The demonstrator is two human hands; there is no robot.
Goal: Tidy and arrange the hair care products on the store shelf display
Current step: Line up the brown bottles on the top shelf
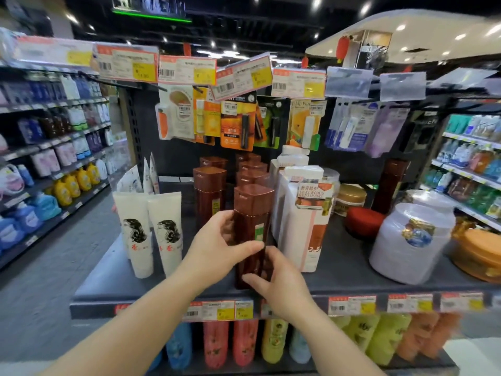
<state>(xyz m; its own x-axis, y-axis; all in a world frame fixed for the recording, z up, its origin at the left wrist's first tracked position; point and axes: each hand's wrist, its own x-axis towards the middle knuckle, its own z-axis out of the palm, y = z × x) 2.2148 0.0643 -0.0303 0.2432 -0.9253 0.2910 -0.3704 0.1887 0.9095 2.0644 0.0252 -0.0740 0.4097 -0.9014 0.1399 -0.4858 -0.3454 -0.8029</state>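
A tall brown bottle (250, 221) with a square brown cap stands at the front of the dark shelf (168, 291). My left hand (217, 248) grips its middle from the left, thumb across the front. My right hand (276, 280) holds its base from the right. Behind it stand more brown bottles (208, 191) in two rows. Two white tubes (151, 232) with a black hair drawing stand upside down to the left. White boxed bottles (303, 218) stand just to the right.
A white tub (409, 242), a red lid (363, 221), a gold-lidded jar (351, 199) and an orange container (479, 256) sit on the right. Carded lip balms (238, 123) hang above. Coloured bottles (244, 343) fill the lower shelf. An aisle (54, 267) opens to the left.
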